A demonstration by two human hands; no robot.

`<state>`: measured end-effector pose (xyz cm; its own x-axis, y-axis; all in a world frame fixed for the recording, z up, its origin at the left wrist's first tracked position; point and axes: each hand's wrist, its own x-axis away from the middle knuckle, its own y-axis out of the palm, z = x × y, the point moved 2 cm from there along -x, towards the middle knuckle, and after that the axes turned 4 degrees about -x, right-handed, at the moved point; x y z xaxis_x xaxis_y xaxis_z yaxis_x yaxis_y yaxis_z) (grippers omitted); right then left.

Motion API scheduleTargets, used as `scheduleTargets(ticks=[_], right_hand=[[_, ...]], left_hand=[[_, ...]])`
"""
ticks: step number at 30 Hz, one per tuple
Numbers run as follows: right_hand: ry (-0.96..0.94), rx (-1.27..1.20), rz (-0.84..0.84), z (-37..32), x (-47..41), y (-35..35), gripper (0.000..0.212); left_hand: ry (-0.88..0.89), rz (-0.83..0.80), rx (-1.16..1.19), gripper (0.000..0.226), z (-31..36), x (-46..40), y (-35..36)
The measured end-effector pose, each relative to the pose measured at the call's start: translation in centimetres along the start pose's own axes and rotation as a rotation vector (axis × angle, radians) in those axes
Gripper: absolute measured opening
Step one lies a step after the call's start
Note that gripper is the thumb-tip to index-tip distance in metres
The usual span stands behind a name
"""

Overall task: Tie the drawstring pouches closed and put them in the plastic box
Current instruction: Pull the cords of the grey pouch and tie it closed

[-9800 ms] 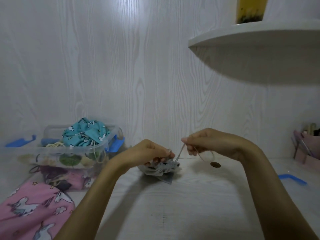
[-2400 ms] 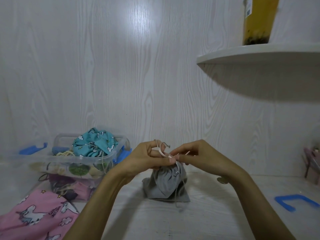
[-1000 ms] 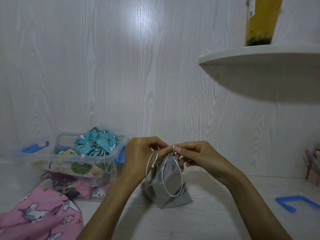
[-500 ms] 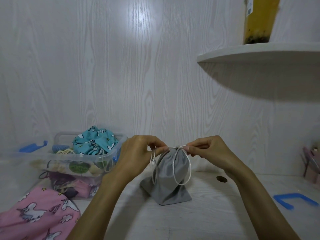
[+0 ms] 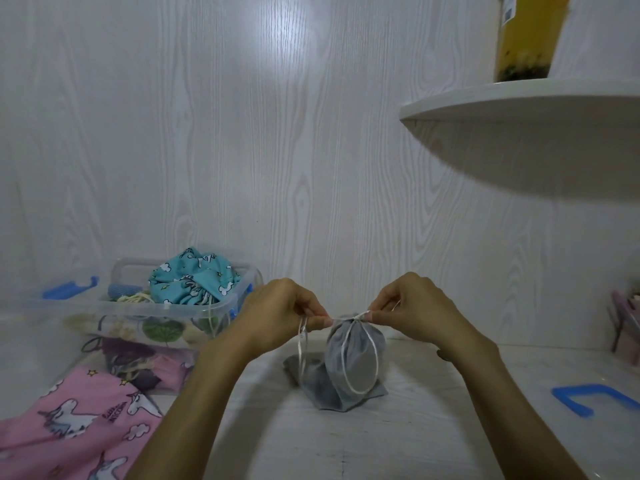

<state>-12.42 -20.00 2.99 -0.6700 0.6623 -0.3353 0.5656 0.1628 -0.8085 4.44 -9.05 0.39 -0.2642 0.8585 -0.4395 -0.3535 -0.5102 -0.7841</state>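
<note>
At far left the clear plastic box (image 5: 180,308) already holds a teal pouch (image 5: 194,280). Our left hand (image 5: 277,313) pinches one end of the white drawstring (image 5: 356,355); our right hand (image 5: 412,306) pinches the other. Between them the grey pouch (image 5: 349,365) stands on the white table (image 5: 415,438), neck gathered. We should pull both ends evenly outward, so the knot seats tight against the neck.
</note>
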Motion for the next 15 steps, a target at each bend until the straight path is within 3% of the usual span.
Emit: scheduleTargets(ticks=[3, 5, 7, 10, 15], right_hand=[[-0.037, -0.103, -0.200, 0.6, 0.0, 0.3, 0.007], [-0.089, -0.207, -0.423, 1.2, 0.3, 0.8, 0.005], [-0.084, -0.311, -0.541, 2.0, 0.7, 1.4, 0.006], [-0.039, -0.376, -0.487, 3.1, 0.3, 2.5, 0.012], [-0.003, -0.345, -0.432, 3.0, -0.2, 6.2, 0.016]], left_hand=[[-0.032, -0.170, 0.152, 0.006, -1.1, -0.1, 0.5], [-0.046, -0.337, 0.274, 0.013, -1.7, 0.2, 0.9], [-0.089, -0.447, 0.319, 0.021, -2.1, 0.5, 1.2], [-0.192, -0.530, 0.325, 0.022, -2.6, 0.8, 2.3], [-0.224, -0.436, 0.183, 0.017, -4.5, 0.2, 4.8]])
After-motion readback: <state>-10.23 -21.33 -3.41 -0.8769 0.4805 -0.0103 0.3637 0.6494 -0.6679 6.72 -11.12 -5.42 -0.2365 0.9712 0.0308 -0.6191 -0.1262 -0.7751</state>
